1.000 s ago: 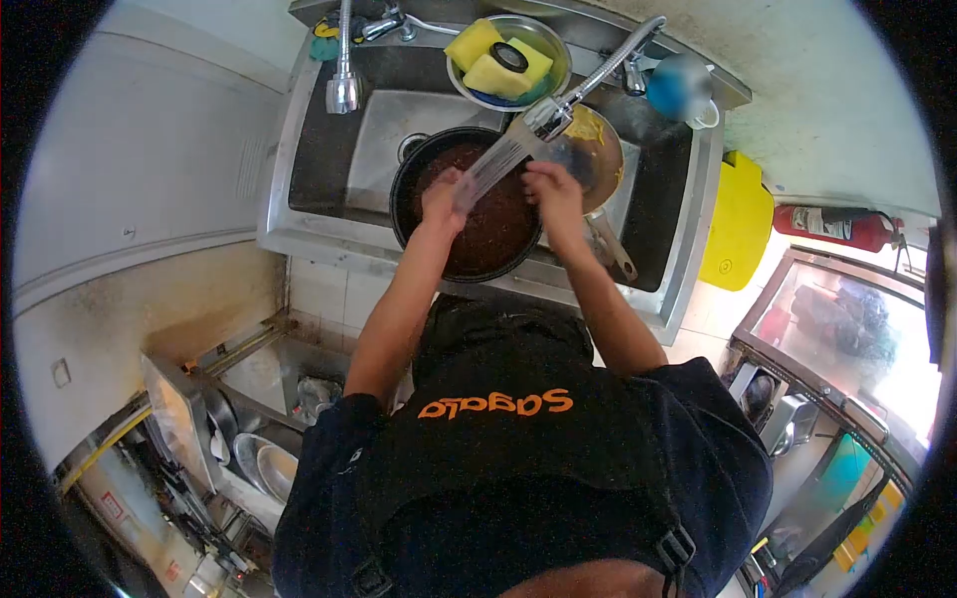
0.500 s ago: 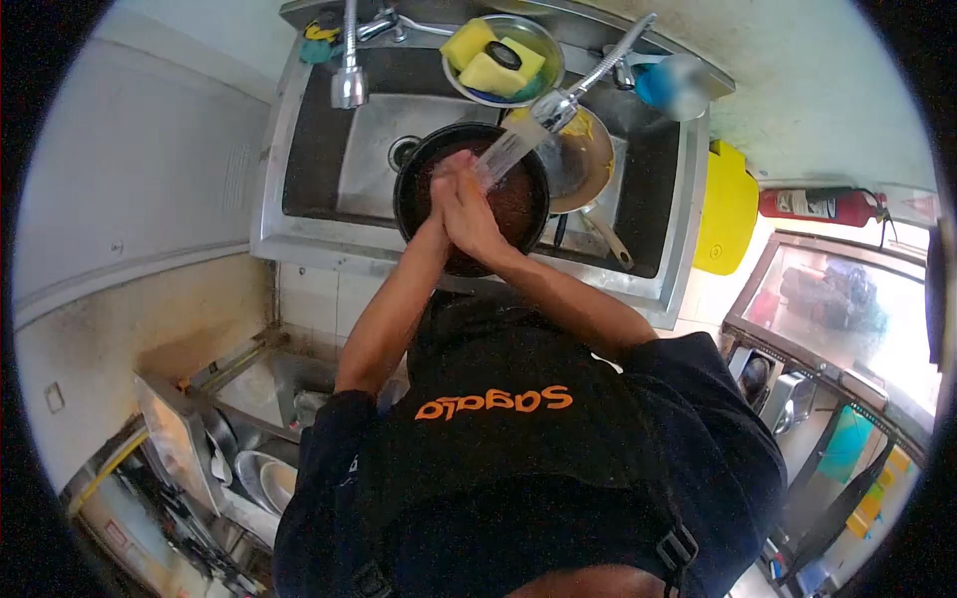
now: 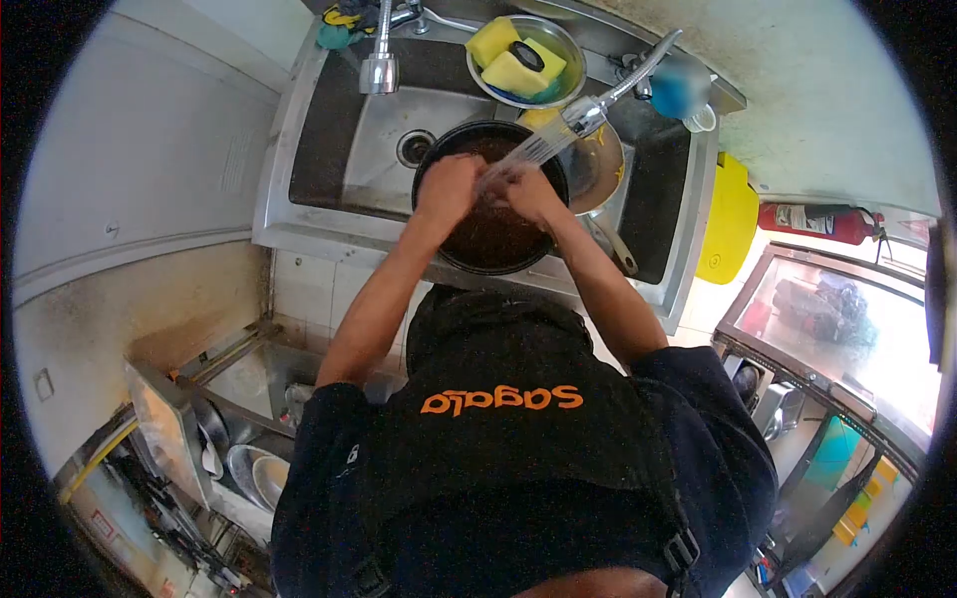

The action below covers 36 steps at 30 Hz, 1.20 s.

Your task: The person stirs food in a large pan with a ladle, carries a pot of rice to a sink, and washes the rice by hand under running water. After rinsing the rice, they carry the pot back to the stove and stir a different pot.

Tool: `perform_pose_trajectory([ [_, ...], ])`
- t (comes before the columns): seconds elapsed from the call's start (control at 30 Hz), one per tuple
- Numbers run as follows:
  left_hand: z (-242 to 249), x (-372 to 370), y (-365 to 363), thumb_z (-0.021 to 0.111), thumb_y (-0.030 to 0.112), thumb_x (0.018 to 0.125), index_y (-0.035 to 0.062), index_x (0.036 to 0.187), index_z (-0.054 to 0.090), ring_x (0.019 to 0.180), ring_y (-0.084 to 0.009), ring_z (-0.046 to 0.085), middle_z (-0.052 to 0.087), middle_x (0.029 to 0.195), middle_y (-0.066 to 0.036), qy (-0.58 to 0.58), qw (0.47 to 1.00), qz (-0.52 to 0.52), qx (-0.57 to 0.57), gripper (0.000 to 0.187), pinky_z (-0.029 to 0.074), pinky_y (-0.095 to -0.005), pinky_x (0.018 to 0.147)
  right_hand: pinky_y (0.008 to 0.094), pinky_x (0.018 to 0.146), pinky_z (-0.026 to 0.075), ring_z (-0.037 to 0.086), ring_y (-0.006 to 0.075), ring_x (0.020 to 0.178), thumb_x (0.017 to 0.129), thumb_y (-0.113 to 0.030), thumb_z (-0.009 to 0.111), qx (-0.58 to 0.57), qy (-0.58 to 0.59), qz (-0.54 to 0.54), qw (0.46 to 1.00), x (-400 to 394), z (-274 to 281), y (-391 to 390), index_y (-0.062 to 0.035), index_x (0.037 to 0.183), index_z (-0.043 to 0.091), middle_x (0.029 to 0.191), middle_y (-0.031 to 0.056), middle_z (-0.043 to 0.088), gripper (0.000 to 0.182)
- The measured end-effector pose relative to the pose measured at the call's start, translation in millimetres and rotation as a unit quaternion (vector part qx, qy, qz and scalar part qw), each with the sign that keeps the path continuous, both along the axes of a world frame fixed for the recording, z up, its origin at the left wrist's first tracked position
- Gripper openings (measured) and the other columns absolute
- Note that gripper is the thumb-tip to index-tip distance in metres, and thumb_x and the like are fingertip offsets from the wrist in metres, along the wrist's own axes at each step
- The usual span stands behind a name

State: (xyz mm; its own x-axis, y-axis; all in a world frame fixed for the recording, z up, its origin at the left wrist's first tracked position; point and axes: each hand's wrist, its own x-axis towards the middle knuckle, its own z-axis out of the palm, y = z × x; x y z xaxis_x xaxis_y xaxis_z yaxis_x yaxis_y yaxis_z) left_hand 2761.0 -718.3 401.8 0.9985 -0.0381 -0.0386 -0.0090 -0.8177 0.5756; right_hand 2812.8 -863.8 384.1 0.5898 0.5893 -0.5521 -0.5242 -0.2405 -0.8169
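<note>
Our pot (image 3: 483, 267) opens upward; above it, we cannot tell whether our left hand (image 3: 449, 189) and right hand (image 3: 530, 194) pinch or spread. The sink (image 3: 379, 149) leaves room left; a pan (image 3: 598, 171) crowds right.

1. A black pot (image 3: 487, 268) shows a dark reddish-brown interior.
2. Silver-grey runs through the sink (image 3: 329, 240), bowl (image 3: 575, 65) and spray head (image 3: 584, 116).
3. Lemon-yellow sponges (image 3: 513, 74) contrast with a black ring (image 3: 526, 56).
4. A tan frying pan (image 3: 607, 154), streaked with yellow, has a beige handle (image 3: 624, 257).
5. Orange lettering (image 3: 501, 401) crosses a black apron (image 3: 508, 448); the sleeves (image 3: 321, 439) are navy.
6. A red fire extinguisher (image 3: 842, 225) wears a whitish label (image 3: 795, 218); a container (image 3: 726, 219) glows bright yellow.
</note>
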Motion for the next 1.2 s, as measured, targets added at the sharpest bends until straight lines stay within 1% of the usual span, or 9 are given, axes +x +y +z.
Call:
perform_pose_trajectory([
  [0.07,14.6,-10.8,11.2,0.055,0.007,0.067,0.0061,0.074,0.058,0.082,-0.0327,0.053,0.056,0.080,-0.014,-0.004,0.998,0.037,-0.046,0.008,0.043,-0.0403,0.067,0.0380,0.079,0.043,0.053,0.0350,0.089,0.080,-0.021,0.050,-0.271,-0.379,0.186,0.865,8.1,8.1,-3.2,0.0033,0.106,0.048,0.096,0.0219,0.055,0.035],
  [0.17,16.8,-20.7,32.9,0.057,0.011,0.070,0.0045,0.084,0.057,0.084,-0.0325,0.053,0.056,0.083,-0.015,-0.128,0.981,0.141,-0.040,0.015,0.042,-0.0392,0.072,0.0388,0.084,0.038,0.049,0.0395,0.095,0.077,-0.028,0.052,-0.356,-0.512,0.179,0.761,10.8,-16.3,2.6,0.0042,0.106,0.047,0.100,0.0260,0.052,0.044],
  [0.27,-42.2,-37.4,46.9,0.057,0.015,0.074,0.0009,0.098,0.054,0.089,-0.0295,0.053,0.056,0.092,-0.016,-0.131,0.955,0.264,0.009,0.028,0.040,-0.0357,0.078,0.0386,0.085,0.038,0.050,0.0350,0.096,0.071,-0.037,0.059,-0.326,-0.447,0.188,0.812,24.1,-36.4,18.0,0.0023,0.107,0.048,0.101,0.0232,0.053,0.054],
  [0.33,-95.8,-44.1,49.9,0.059,0.015,0.074,-0.0023,0.109,0.048,0.095,-0.0231,0.052,0.055,0.101,-0.015,-0.012,0.902,0.278,-0.330,0.040,0.037,-0.0313,0.083,0.0374,0.085,0.038,0.051,0.0325,0.096,0.068,-0.040,0.061,-0.245,-0.396,0.181,0.866,36.5,-39.8,32.8,0.0011,0.107,0.048,0.102,0.0219,0.053,0.058],
  [0.4,-67.0,-47.5,32.5,0.058,0.010,0.073,-0.0013,0.110,0.048,0.095,-0.0197,0.051,0.055,0.102,-0.012,-0.021,0.858,0.309,-0.409,0.040,0.037,-0.0291,0.083,0.0363,0.085,0.038,0.051,0.0301,0.097,0.065,-0.044,0.063,-0.167,-0.333,0.174,0.912,29.9,-41.0,40.7,-0.0001,0.108,0.048,0.102,0.0206,0.054,0.062],
  [0.53,-39.9,-42.1,18.9,0.047,-0.008,0.066,0.0000,0.110,0.049,0.089,-0.0133,0.052,0.056,0.098,-0.005,-0.026,0.775,0.309,-0.551,0.045,0.038,-0.0239,0.081,0.0343,0.084,0.039,0.052,0.0276,0.097,0.061,-0.044,0.065,-0.175,-0.367,0.313,0.858,17.4,-45.7,72.7,-0.0047,0.101,0.055,0.099,0.0183,0.056,0.057],
  [0.7,-39.8,-44.7,11.9,0.041,-0.013,0.058,0.0009,0.109,0.050,0.078,-0.0140,0.054,0.058,0.091,-0.004,-0.039,0.775,0.336,-0.534,0.054,0.042,-0.0255,0.071,0.0442,0.084,0.038,0.048,0.0360,0.099,0.065,-0.028,0.060,-0.317,-0.481,0.491,0.653,-27.4,-45.5,50.2,-0.0070,0.101,0.054,0.105,0.0212,0.052,0.042],
  [0.97,-35.5,-44.9,4.4,0.036,-0.012,0.056,-0.0017,0.106,0.053,0.079,-0.0124,0.055,0.058,0.091,-0.004,-0.011,0.754,0.345,-0.558,0.054,0.041,-0.0221,0.072,0.0486,0.083,0.036,0.045,0.0393,0.100,0.066,-0.031,0.059,-0.352,-0.493,0.184,0.774,-10.7,-71.1,37.3,-0.0088,0.113,0.045,0.106,0.0215,0.049,0.053],
  [1.2,-61.0,-44.3,17.4,0.035,-0.014,0.053,-0.0003,0.108,0.053,0.077,-0.0108,0.054,0.058,0.091,-0.003,-0.048,0.714,0.343,-0.609,0.059,0.041,-0.0204,0.069,0.0605,0.087,0.023,0.039,0.0381,0.107,0.077,-0.036,0.045,-0.264,-0.541,0.442,0.665,-35.3,-28.5,11.3,-0.0109,0.105,0.052,0.109,0.0200,0.046,0.039],
])
